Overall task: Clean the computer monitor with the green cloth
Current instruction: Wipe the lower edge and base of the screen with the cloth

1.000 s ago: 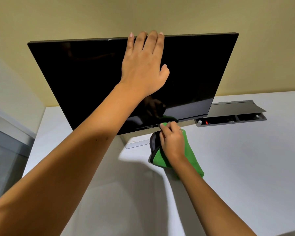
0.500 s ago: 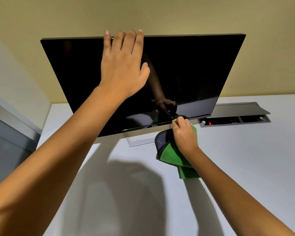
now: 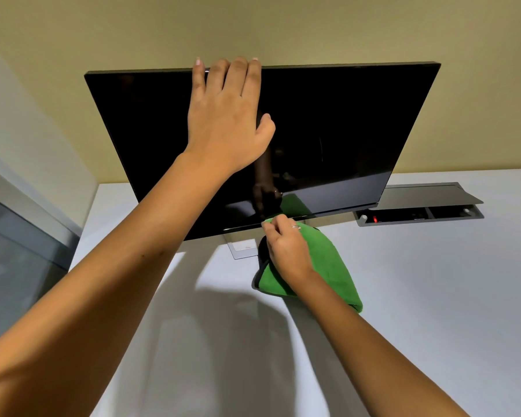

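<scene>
The black computer monitor stands on a white desk, its screen dark and tilted back. My left hand lies flat against the screen near the top middle, with the fingertips reaching over the top edge. My right hand grips the green cloth, which has a dark edge, and holds it against the monitor's bottom bezel near the middle. The cloth hangs down from my hand toward the desk. The silver stand base shows just left of the cloth.
A grey cable box with its lid open is set into the desk at the right, behind the monitor. A yellowish wall rises behind. A grey partition runs along the desk's left side.
My right hand with the cloth has slid a little to the right along the bottom edge. My left hand has shifted along the top edge of the screen.
</scene>
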Action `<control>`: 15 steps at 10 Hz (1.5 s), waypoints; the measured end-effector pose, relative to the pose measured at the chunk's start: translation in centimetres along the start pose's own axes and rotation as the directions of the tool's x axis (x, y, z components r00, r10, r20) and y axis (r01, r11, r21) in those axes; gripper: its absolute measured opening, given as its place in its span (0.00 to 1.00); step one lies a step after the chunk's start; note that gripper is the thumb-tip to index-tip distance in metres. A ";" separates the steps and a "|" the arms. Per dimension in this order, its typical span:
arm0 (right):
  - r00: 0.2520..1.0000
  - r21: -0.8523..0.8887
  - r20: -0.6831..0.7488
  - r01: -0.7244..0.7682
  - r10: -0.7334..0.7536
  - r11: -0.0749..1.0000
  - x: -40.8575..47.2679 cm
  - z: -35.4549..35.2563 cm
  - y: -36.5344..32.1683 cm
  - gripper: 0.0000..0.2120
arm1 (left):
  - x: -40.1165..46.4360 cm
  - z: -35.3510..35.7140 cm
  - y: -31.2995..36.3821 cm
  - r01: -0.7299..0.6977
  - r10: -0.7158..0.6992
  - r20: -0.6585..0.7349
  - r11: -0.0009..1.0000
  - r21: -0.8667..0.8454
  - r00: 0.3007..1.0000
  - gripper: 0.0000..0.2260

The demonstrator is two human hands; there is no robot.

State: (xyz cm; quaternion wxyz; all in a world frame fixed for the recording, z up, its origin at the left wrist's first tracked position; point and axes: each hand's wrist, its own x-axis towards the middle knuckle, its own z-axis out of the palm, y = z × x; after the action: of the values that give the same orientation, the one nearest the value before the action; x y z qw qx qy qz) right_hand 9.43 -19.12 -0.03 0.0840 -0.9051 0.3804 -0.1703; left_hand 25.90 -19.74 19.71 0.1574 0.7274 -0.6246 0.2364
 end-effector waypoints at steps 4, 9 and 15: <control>0.974 0.136 -0.200 -0.076 0.102 0.988 -2.9 -1.9 1.1 0.05 | 0.2 0.0 -0.2 0.007 -0.007 0.001 1.000 -0.027 1.000 0.30; 0.965 -0.359 -0.134 -0.261 0.227 0.896 -1.4 -1.9 2.2 0.23 | 0.2 0.0 -0.2 0.012 -0.012 0.001 0.999 -0.037 1.000 0.30; 0.940 -0.374 -0.261 -0.307 0.218 0.875 -0.5 -2.0 3.4 0.16 | -0.1 0.0 0.1 -0.009 0.009 0.018 1.000 -0.017 1.000 0.32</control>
State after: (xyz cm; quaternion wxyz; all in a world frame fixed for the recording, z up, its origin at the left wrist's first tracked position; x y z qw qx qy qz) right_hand 6.07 -21.20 0.76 -0.1254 -0.8189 0.5341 -0.1688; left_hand 25.79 -19.70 19.68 0.1571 0.7254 -0.6313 0.2251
